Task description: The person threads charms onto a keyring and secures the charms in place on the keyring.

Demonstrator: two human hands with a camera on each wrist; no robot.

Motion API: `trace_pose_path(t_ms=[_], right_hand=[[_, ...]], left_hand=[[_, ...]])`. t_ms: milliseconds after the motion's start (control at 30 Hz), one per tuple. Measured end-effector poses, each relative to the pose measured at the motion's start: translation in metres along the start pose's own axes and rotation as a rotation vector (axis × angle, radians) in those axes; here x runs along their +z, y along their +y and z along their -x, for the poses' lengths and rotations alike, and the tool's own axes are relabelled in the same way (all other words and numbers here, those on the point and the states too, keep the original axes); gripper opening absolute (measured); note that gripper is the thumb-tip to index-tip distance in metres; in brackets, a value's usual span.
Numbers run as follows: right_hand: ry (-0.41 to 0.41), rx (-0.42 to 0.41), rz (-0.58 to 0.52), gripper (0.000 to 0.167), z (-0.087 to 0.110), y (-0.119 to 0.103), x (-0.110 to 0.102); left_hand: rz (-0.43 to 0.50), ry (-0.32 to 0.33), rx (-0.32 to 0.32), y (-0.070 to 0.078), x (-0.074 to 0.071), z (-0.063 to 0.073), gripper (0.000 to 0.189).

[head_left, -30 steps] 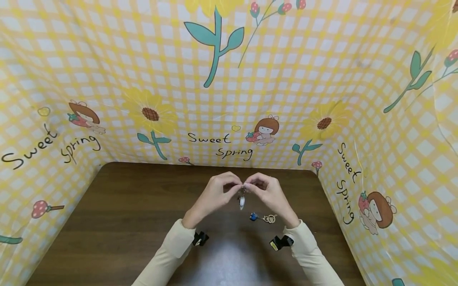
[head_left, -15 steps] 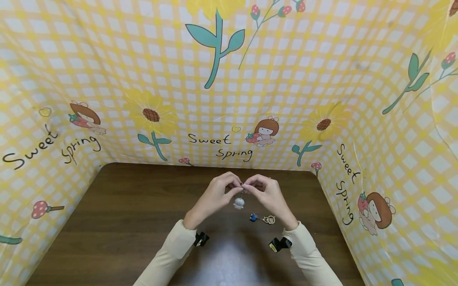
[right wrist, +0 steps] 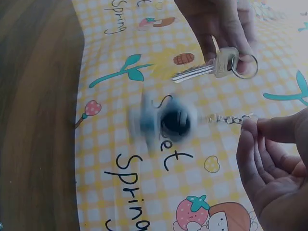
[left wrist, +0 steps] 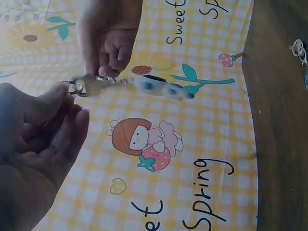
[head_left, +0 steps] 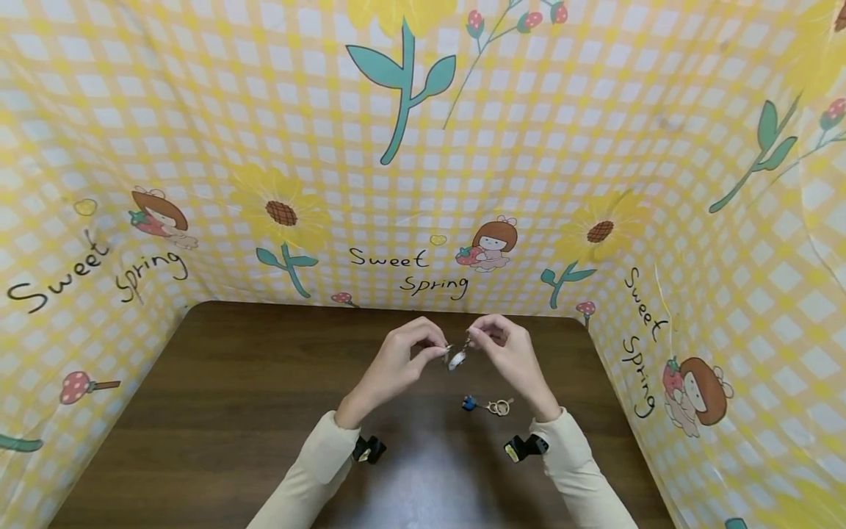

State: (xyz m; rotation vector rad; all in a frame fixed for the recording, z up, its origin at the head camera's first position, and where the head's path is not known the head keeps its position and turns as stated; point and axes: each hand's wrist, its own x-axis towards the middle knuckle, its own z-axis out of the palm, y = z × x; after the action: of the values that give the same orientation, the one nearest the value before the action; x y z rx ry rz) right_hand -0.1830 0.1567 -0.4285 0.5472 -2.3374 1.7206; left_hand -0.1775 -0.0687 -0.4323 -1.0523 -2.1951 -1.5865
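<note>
Out over the table, my left hand (head_left: 402, 356) pinches a metal split ring (right wrist: 255, 67) with a key (right wrist: 222, 66) hanging from it. My right hand (head_left: 512, 360) pinches the end of a short silver chain (right wrist: 228, 119). From that chain dangles a small white-and-blue figure charm (head_left: 457, 361), blurred in the right wrist view, with a dark round patch. A gap separates key and charm in the right wrist view. Below the hands a second keychain, a blue charm (head_left: 469, 402) with gold-coloured rings (head_left: 501, 407), lies on the table.
The brown wooden table (head_left: 264, 382) is enclosed at the back and both sides by a yellow checked cloth (head_left: 370, 213) with printed flowers and lettering. Black wrist cameras (head_left: 525, 447) sit at both cuffs.
The hands were together at the ring; now they are apart, the right hand having moved right with the chain and charm. The key stays with the left hand. The keychain on the table has not moved.
</note>
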Motion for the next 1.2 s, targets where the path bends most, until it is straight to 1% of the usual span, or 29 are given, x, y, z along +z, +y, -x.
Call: trace_pose_path(t_ms=[67, 200, 300, 500, 567, 700, 767, 833, 933, 1033, 1200], right_hand=[[-0.020, -0.005, -0.009, 0.007, 0.0011, -0.0003, -0.0032], [-0.080, -0.011, -0.023, 0.008, 0.0025, -0.0014, -0.0046], [-0.097, -0.007, -0.044, 0.007, 0.0030, -0.0026, -0.0024], [-0.149, -0.027, -0.056, 0.007, 0.0037, -0.0060, 0.0017], [-0.145, -0.029, -0.051, 0.007, 0.0035, -0.0064, 0.0022], [-0.110, -0.022, -0.045, 0.008, 0.0031, -0.0062, 0.0010], [-0.098, -0.016, -0.048, 0.008, 0.0033, -0.0058, 0.0001], [-0.096, -0.017, -0.048, 0.008, 0.0035, -0.0051, -0.0004], [-0.110, -0.018, -0.050, 0.008, 0.0044, -0.0051, -0.0003], [-0.125, -0.019, -0.051, 0.008, 0.0050, -0.0051, 0.0002], [-0.137, -0.023, -0.064, 0.007, 0.0050, -0.0062, 0.0021]], left_hand=[[0.015, 0.013, -0.008, 0.0004, 0.0006, -0.0007, 0.009], [0.038, 0.022, -0.048, -0.0008, 0.0039, -0.0029, 0.003], [0.035, 0.020, -0.074, 0.0002, 0.0045, -0.0038, 0.005], [0.038, 0.020, -0.124, 0.0019, 0.0045, -0.0034, 0.005], [0.057, 0.006, -0.155, 0.0025, 0.0042, -0.0028, 0.005], [0.136, -0.027, -0.242, 0.0038, 0.0035, -0.0009, 0.009], [0.146, -0.031, -0.267, 0.0040, 0.0042, -0.0001, 0.011], [0.132, -0.017, -0.272, 0.0034, 0.0051, 0.0000, 0.013], [0.110, 0.025, -0.264, 0.0028, 0.0059, -0.0004, 0.015], [0.118, 0.058, -0.256, 0.0016, 0.0053, -0.0003, 0.015], [0.137, 0.051, -0.238, 0.0007, 0.0022, -0.0004, 0.007]])
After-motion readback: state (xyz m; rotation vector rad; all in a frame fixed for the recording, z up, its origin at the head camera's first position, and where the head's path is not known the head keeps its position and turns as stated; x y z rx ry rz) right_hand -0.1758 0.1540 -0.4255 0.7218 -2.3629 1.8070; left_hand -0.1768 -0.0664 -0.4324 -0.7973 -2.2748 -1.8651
